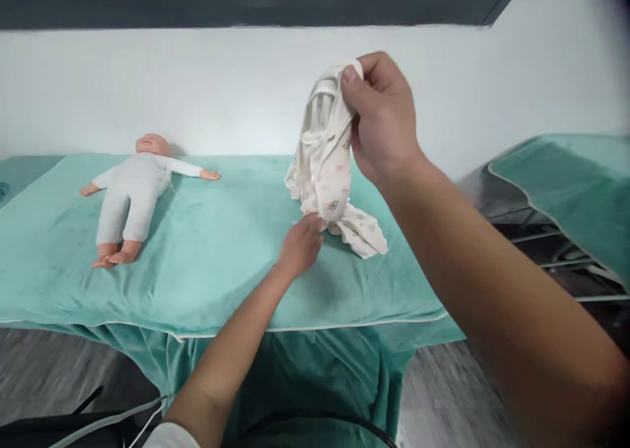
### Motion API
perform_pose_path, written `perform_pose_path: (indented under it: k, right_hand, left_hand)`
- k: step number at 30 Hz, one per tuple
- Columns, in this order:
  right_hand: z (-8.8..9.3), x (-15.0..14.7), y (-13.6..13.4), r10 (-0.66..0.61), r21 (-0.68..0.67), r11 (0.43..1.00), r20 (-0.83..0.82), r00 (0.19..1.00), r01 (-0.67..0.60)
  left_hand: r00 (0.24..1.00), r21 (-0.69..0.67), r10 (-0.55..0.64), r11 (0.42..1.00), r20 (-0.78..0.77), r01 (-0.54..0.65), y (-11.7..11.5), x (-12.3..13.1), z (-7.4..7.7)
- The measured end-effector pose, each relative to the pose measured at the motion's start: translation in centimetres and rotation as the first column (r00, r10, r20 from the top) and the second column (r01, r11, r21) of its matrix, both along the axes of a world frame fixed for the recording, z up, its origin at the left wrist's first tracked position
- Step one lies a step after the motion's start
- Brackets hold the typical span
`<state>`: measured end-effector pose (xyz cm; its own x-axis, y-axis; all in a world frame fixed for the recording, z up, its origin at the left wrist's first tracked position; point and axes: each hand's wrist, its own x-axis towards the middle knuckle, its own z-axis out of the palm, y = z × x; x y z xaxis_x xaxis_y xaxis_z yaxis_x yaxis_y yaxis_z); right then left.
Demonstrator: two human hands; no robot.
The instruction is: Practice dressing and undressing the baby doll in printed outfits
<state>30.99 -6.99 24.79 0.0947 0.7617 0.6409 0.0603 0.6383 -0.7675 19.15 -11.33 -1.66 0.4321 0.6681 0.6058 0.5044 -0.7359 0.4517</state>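
Observation:
A white baby garment with small printed figures hangs from my right hand, pinched at its upper edge between thumb and fingers. Its lower part, with one sleeve or leg spread to the right, rests on the green bed cover. My left hand is at the lower end of the garment, its fingers closed on the cloth there. To the left, a baby doll in a white suit lies on its back with arms stretched out.
The green cover drapes over the bed's front edge. A white wall with a dark panel rises behind. Another green-covered surface stands at right, near metal bars. Pale cables run at bottom left.

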Motion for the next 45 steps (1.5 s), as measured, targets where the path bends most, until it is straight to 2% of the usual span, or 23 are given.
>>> perform_pose_path:
  k: [1,2,4,5,6,9,11,13,16,18,19,20,22,25,27,28,30,32,33,35,39,41,45]
  right_hand:
    - [-0.9,-0.3,-0.1,0.044,-0.039,0.998,-0.034,0.998,-0.046]
    - [-1.9,-0.6,-0.1,0.081,-0.072,0.994,-0.072,0.994,-0.087]
    - [-4.4,-0.8,-0.3,0.124,-0.137,0.980,-0.158,0.980,-0.146]
    - [-5.6,-0.9,-0.5,0.134,-0.174,0.970,-0.197,0.971,-0.169]
    - [-6.8,-1.1,-0.8,0.145,-0.213,0.957,-0.236,0.961,-0.197]
    - [-9.4,-2.0,-2.2,0.214,-0.313,0.893,-0.335,0.918,-0.323]
    - [-10.4,-2.6,-3.2,0.276,-0.367,0.839,-0.347,0.896,-0.401]
    - [-11.3,-2.5,-3.8,0.330,-0.432,0.796,-0.279,0.902,-0.424]
    - [-13.6,-0.7,-3.4,0.293,-0.523,0.806,-0.055,0.955,-0.277]
    - [-15.9,1.3,-2.8,0.142,-0.535,0.844,0.145,0.979,-0.043]
    - [-17.2,2.3,-2.4,0.086,-0.525,0.848,0.271,0.959,0.072]
    - [-18.5,3.3,-2.2,0.041,-0.496,0.851,0.394,0.918,0.175]
    - [-20.8,4.9,-2.3,-0.021,-0.377,0.869,0.620,0.784,0.321]
    - [-22.9,6.3,-3.3,-0.041,-0.168,0.918,0.860,0.509,0.359]
    - [-23.4,6.7,-4.2,-0.122,-0.031,0.918,0.927,0.355,0.394]
    - [-23.4,6.9,-4.6,-0.179,0.033,0.897,0.939,0.293,0.441]
    - [-23.2,7.4,-5.1,-0.232,0.088,0.827,0.953,0.196,0.556]
    - [-22.9,7.9,-5.2,-0.175,0.040,0.765,0.974,0.148,0.642]
    - [-22.7,8.1,-5.1,-0.131,0.007,0.750,0.982,0.138,0.661]
    - [-22.4,8.3,-4.9,-0.085,-0.019,0.744,0.989,0.123,0.667]
    - [-22.0,8.2,-5.0,-0.056,-0.054,0.752,0.988,0.145,0.657]
    - [-22.0,8.1,-5.3,-0.057,-0.063,0.731,0.987,0.153,0.680]
    - [-22.3,7.6,-6.0,-0.182,0.058,0.668,0.979,0.088,0.742]
  left_hand:
    - [0.982,-0.035,0.107,0.994,0.156,-0.103,0.2,-0.5,-0.1]
    - [0.923,-0.079,0.233,0.972,0.305,-0.219,0.4,-1.1,-0.2]
    - [0.742,-0.182,0.427,0.902,0.516,-0.392,0.7,-2.2,-0.1]
    - [0.682,-0.223,0.462,0.883,0.567,-0.413,0.8,-2.5,-0.1]
    - [0.667,-0.246,0.454,0.888,0.590,-0.387,0.9,-2.7,0.0]
    - [0.767,-0.278,0.299,0.947,0.567,-0.164,1.1,-2.5,0.2]
    - [0.796,-0.337,0.244,0.940,0.554,-0.053,1.3,-2.2,0.3]
    - [0.753,-0.430,0.278,0.903,0.597,0.007,1.5,-2.4,0.4]
    - [0.589,-0.528,0.408,0.848,0.698,0.038,2.2,-3.8,0.5]
    - [0.504,-0.562,0.473,0.826,0.723,0.030,2.6,-5.2,0.8]
    - [0.482,-0.574,0.490,0.818,0.726,0.034,2.7,-6.0,1.0]
    - [0.471,-0.583,0.498,0.811,0.728,0.045,2.7,-6.6,1.1]
    - [0.464,-0.592,0.499,0.803,0.732,0.070,2.7,-7.8,1.4]
    - [0.486,-0.605,0.506,0.794,0.713,0.062,2.6,-9.2,1.8]
    - [0.484,-0.602,0.513,0.798,0.709,0.036,2.6,-10.1,2.2]
    - [0.459,-0.590,0.517,0.807,0.723,0.022,2.7,-10.7,2.4]
    - [0.356,-0.551,0.525,0.834,0.773,-0.033,3.1,-12.0,3.3]
    - [0.244,-0.518,0.529,0.848,0.813,-0.115,3.6,-13.4,4.6]
    - [0.223,-0.510,0.531,0.848,0.818,-0.147,3.8,-14.0,5.4]
    - [0.255,-0.510,0.536,0.844,0.805,-0.166,3.9,-14.9,7.1]
    - [0.446,-0.495,0.502,0.857,0.741,-0.142,3.4,-15.0,9.8]
    - [0.511,-0.475,0.476,0.868,0.716,-0.143,3.0,-14.6,10.5]
    - [0.593,-0.440,0.417,0.891,0.689,-0.116,2.5,-14.1,11.1]
